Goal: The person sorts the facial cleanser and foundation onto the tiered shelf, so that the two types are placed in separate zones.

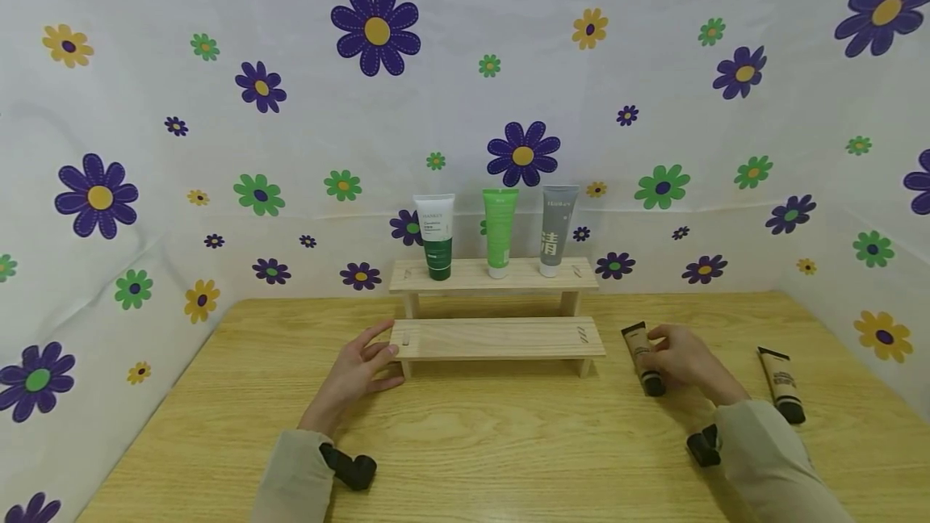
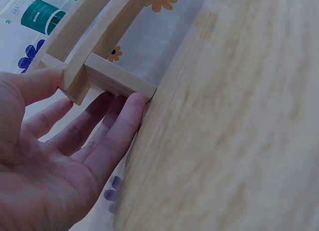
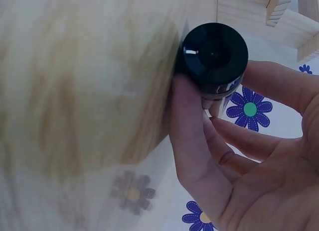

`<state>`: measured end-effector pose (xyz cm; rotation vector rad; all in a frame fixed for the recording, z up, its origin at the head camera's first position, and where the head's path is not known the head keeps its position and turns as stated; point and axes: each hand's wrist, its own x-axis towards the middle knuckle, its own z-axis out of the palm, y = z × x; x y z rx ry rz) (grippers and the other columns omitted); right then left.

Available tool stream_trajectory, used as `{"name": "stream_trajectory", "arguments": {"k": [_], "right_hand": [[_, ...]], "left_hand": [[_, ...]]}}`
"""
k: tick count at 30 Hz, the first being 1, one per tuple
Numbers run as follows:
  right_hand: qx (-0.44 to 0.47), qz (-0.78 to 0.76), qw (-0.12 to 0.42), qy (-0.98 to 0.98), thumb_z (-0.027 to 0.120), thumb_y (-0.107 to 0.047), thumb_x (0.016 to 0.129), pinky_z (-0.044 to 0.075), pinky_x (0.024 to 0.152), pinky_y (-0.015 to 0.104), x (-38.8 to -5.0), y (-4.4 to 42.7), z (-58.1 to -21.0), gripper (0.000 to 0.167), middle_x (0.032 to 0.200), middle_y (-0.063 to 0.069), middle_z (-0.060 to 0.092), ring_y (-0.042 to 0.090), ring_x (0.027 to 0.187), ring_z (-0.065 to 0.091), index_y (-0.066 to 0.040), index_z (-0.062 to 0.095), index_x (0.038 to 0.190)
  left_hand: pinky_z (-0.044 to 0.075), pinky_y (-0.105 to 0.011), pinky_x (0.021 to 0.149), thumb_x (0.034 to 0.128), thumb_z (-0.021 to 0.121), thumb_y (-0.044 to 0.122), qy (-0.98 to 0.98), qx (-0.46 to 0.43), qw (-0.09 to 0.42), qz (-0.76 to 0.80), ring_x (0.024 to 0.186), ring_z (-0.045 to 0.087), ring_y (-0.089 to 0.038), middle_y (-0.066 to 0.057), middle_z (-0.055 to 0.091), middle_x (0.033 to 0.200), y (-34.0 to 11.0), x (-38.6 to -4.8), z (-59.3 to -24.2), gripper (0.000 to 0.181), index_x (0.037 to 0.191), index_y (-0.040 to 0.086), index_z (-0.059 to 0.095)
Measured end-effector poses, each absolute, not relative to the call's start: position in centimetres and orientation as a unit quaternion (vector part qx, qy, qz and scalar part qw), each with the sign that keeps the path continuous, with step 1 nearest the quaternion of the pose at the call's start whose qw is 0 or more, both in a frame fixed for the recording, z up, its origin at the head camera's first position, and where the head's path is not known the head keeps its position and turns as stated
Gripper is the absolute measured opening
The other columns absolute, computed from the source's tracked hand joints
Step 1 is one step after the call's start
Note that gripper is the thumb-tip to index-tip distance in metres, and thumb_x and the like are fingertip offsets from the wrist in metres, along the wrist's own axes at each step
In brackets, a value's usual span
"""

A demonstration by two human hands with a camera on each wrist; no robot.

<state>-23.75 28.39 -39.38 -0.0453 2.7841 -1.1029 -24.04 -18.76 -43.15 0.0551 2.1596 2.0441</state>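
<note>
A two-tier wooden display shelf (image 1: 494, 337) stands at the middle of the table. My left hand (image 1: 359, 363) holds its left end; in the left wrist view the thumb lies against the board's end and the fingers reach the leg (image 2: 119, 75). My right hand (image 1: 683, 360) grips a tan squeeze tube with a black cap (image 1: 643, 357), which lies on the table right of the shelf. Close up in the right wrist view, the black cap (image 3: 214, 57) faces the camera, between thumb and fingers; the tube's body is mostly hidden behind it.
On the upper tier stand a white-and-green tube (image 1: 436, 236), a light green tube (image 1: 499, 232) and a grey tube (image 1: 558, 231). A second tan tube (image 1: 782, 384) lies right of my right hand. A flowered cloth (image 1: 450, 103) hangs behind the wooden table (image 1: 494, 458).
</note>
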Motion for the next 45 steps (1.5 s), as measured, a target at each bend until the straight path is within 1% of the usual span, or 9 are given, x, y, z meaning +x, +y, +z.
{"name": "stream_trajectory", "arguments": {"k": [5,10,14,22,26,33,36,42,45], "right_hand": [[-0.016,-0.381,0.072,0.922,0.069,-0.005,0.091,0.060,0.072,0.043,-23.6,28.3,-39.0,0.059,0.112,0.039,0.061,0.031,0.087,0.067,0.027,0.041,0.131],[-0.001,-0.403,0.073,0.912,0.066,-0.004,0.093,0.060,0.069,0.039,-23.8,28.1,-38.3,0.061,0.112,0.035,0.057,0.027,0.084,0.064,0.025,0.035,0.137],[-0.004,-0.422,0.072,0.904,0.064,-0.005,0.096,0.061,0.068,0.040,-23.8,28.0,-37.8,0.062,0.112,0.033,0.055,0.025,0.082,0.064,0.024,0.031,0.140],[-0.005,-0.460,0.063,0.886,0.062,-0.004,0.097,0.063,0.072,0.046,-23.9,27.8,-37.3,0.063,0.120,0.036,0.047,0.030,0.089,0.062,0.021,0.027,0.144],[-0.002,-0.467,0.049,0.883,0.063,-0.005,0.097,0.063,0.072,0.046,-24.1,27.4,-37.0,0.064,0.120,0.035,0.048,0.031,0.091,0.065,0.020,0.028,0.144],[-0.019,-0.486,0.019,0.874,0.062,-0.002,0.097,0.063,0.069,0.042,-24.1,26.7,-36.5,0.065,0.122,0.037,0.046,0.027,0.088,0.065,0.020,0.025,0.145],[-0.023,-0.493,0.009,0.870,0.062,0.000,0.097,0.063,0.069,0.042,-24.0,26.3,-36.2,0.065,0.123,0.037,0.046,0.029,0.091,0.065,0.019,0.024,0.146],[-0.023,-0.512,-0.005,0.859,0.062,0.002,0.097,0.063,0.072,0.044,-24.2,25.4,-35.6,0.066,0.127,0.037,0.044,0.042,0.103,0.061,0.017,0.024,0.147],[-0.019,-0.506,-0.016,0.862,0.063,0.001,0.097,0.063,0.071,0.041,-24.2,24.9,-35.2,0.065,0.128,0.037,0.045,0.045,0.105,0.061,0.016,0.026,0.147]], "left_hand": [[0.059,-0.047,0.089,0.1077,0.047,0.003,0.722,0.015,0.085,0.686,0.127,0.052,-0.048,-0.034,0.046,0.143,-18.8,-24.1,-43.1,0.055,0.159,0.006,0.030],[0.059,-0.047,0.089,0.1076,0.047,0.003,0.722,0.014,0.085,0.687,0.127,0.052,-0.047,-0.033,0.047,0.143,-18.8,-24.1,-43.1,0.055,0.159,0.006,0.030],[0.059,-0.047,0.089,0.1076,0.047,0.003,0.722,0.015,0.084,0.687,0.127,0.052,-0.047,-0.034,0.046,0.143,-18.8,-24.1,-43.1,0.055,0.159,0.005,0.029],[0.059,-0.047,0.088,0.1074,0.048,0.003,0.720,0.012,0.084,0.689,0.126,0.053,-0.046,-0.033,0.048,0.143,-18.6,-24.0,-43.2,0.054,0.159,0.006,0.031],[0.059,-0.047,0.088,0.1074,0.048,0.003,0.719,0.011,0.084,0.690,0.126,0.053,-0.046,-0.033,0.048,0.143,-18.6,-24.0,-43.1,0.054,0.159,0.006,0.031],[0.059,-0.047,0.088,0.1075,0.048,0.003,0.721,0.015,0.081,0.688,0.126,0.053,-0.046,-0.033,0.048,0.142,-18.7,-23.9,-43.0,0.055,0.159,0.006,0.030],[0.059,-0.047,0.088,0.1074,0.048,0.003,0.720,0.016,0.081,0.689,0.127,0.053,-0.046,-0.033,0.048,0.142,-18.7,-23.9,-43.0,0.055,0.159,0.006,0.030],[0.059,-0.047,0.088,0.1071,0.048,0.002,0.718,0.016,0.079,0.692,0.125,0.054,-0.044,-0.033,0.048,0.142,-18.7,-24.1,-43.2,0.055,0.159,0.005,0.031],[0.059,-0.047,0.088,0.1071,0.048,0.002,0.719,0.016,0.079,0.691,0.125,0.054,-0.044,-0.033,0.048,0.142,-18.8,-24.1,-43.3,0.055,0.159,0.005,0.031]]}}
